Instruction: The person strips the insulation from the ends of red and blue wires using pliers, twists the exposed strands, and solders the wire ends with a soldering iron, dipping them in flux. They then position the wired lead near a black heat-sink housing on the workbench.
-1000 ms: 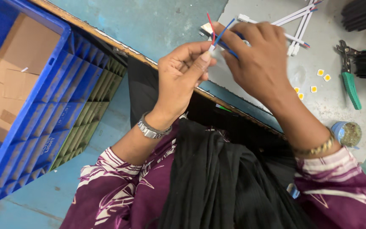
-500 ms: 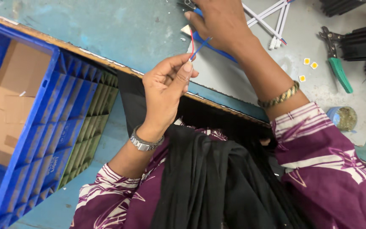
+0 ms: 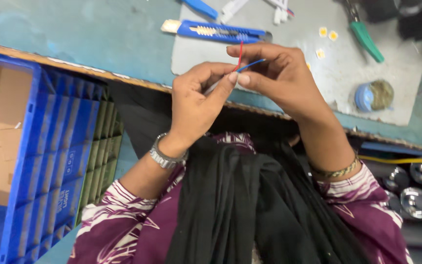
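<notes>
Pinching the thin red wire (image 3: 240,53) and blue wire (image 3: 250,65) between both fingertips above the desk (image 3: 98,34): left hand (image 3: 199,100) and right hand (image 3: 274,73) closed on them. Looks mid-job, ends separate, blue utility knife (image 3: 221,32) lying idle.

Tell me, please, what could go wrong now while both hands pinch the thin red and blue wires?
The left hand and right hand pinch the red wire and blue wire only at the fingertips, so they may slip. The blue knife lies close behind; a reaching hand might brush it.
</notes>
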Demonstrator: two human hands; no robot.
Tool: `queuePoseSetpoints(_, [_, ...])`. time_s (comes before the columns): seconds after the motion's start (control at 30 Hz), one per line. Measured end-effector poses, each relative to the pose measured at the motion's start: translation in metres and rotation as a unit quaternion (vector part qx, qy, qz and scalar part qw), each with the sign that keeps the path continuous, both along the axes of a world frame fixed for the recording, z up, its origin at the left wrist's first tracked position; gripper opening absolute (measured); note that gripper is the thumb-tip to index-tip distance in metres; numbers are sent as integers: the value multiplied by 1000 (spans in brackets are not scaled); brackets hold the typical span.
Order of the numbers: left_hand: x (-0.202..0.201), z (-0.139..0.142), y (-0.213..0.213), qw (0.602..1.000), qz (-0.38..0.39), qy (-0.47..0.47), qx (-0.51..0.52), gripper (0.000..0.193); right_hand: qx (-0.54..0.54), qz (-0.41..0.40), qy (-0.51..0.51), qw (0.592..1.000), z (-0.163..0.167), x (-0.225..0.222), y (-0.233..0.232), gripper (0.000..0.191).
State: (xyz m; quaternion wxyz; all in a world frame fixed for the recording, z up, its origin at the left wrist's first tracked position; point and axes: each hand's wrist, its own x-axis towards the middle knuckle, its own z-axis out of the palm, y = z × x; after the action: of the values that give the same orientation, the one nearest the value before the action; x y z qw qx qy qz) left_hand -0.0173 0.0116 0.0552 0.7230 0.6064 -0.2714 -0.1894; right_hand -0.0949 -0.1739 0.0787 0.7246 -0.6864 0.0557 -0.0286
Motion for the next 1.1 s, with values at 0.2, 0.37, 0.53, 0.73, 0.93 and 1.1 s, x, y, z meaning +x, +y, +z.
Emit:
queuePoseSetpoints(0.2, [-1,20,-5,982,-72,-154,84,11,-54,-69,-71,994,-1,-29,-12,11])
queuePoseSetpoints(0.37, [2,27,-15,974,-170,-148,4,10,-63,-83,-127,986,8,-58,-20,12])
queuePoseSetpoints(0.53, [-5,22,-22,969,-148,-196,26,11,-112,-87,-148,979,2,-72,-21,12])
queuePoseSetpoints(0.73, [-12,12,-22,975,-104,-188,63,11,-73,-116,-121,983,-8,-76,-21,13])
queuePoseSetpoints(0.93, [-13,6,-21,980,-81,-177,42,9,30,-139,-118,983,-6,-69,-20,17])
queuePoseSetpoints(1.1, [-17,-2,-25,974,-73,-214,10,8,42,-105,-76,991,-11,-70,-11,29])
